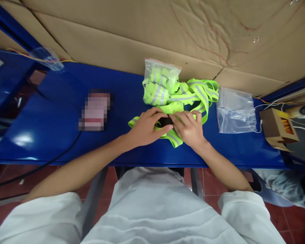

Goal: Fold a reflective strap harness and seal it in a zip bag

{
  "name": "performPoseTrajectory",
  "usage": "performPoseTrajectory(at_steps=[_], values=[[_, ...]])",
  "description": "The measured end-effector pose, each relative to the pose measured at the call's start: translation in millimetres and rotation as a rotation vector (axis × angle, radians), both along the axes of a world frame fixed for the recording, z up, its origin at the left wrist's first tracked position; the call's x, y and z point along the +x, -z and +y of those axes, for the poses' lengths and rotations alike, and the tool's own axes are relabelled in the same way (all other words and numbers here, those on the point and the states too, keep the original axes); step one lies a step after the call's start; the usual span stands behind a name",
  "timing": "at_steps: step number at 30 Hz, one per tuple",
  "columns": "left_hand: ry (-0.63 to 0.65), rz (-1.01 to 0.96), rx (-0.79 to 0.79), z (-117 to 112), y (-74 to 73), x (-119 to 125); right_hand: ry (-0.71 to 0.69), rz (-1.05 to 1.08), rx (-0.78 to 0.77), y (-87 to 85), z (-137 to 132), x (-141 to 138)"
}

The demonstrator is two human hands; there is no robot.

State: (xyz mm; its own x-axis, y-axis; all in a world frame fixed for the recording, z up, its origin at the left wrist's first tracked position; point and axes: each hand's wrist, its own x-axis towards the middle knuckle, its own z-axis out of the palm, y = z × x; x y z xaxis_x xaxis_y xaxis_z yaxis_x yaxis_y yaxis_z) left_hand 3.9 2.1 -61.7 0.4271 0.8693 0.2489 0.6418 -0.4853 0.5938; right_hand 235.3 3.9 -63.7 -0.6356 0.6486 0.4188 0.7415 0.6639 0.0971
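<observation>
My left hand (148, 127) curls round the left side of a small black piece (164, 121), its thumb stretched along the near side. From the right, the bent fingers of my right hand (189, 130) press on the same piece. Its exact kind is hidden by my fingers. A neon-yellow reflective strap (175, 138) with a grey stripe lies under and around both hands. Just beyond them is a tangled heap of the same strapping (199, 91). A clear zip bag (162, 71) with more folded strap in it rests against that heap.
On the blue table (127, 152), a blurred-out phone-like object (95, 110) lies left, near a black cable (66, 149). A clear plastic bag (236, 112) and an open cardboard box (279, 127) are right. A clear cup (48, 59) lies back left. Cardboard panels (117, 44) line the back.
</observation>
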Motion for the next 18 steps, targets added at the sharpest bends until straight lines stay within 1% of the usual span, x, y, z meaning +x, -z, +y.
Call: performPoseTrajectory(at_steps=[2, 3, 6, 9, 13, 15, 18], values=[[-0.044, -0.017, 0.034, -4.5, -3.3, 2.0, -0.024, 0.031, -0.001, 2.8, -4.8, 0.0], [-0.047, -0.031, 0.058, -6.3, -4.3, 2.3, -0.028, 0.048, -0.006, 3.1, -7.2, -0.6], [-0.004, -0.109, 0.110, -7.8, -4.5, 0.7, 0.017, 0.080, -0.039, -0.9, -10.5, -3.2], [0.019, -0.150, 0.158, -4.9, -1.0, -1.4, 0.048, 0.052, -0.066, -7.0, -7.6, -5.0], [0.039, -0.145, 0.151, -1.4, 4.8, -1.3, 0.037, -0.008, -0.101, -7.4, -5.2, -8.3], [0.066, -0.117, 0.135, -0.7, 7.2, -0.7, 0.049, -0.012, -0.112, -4.5, -6.3, -11.5], [0.089, -0.056, 0.162, -0.1, 8.4, -0.2, 0.067, -0.016, -0.121, -1.4, -7.5, -16.0]])
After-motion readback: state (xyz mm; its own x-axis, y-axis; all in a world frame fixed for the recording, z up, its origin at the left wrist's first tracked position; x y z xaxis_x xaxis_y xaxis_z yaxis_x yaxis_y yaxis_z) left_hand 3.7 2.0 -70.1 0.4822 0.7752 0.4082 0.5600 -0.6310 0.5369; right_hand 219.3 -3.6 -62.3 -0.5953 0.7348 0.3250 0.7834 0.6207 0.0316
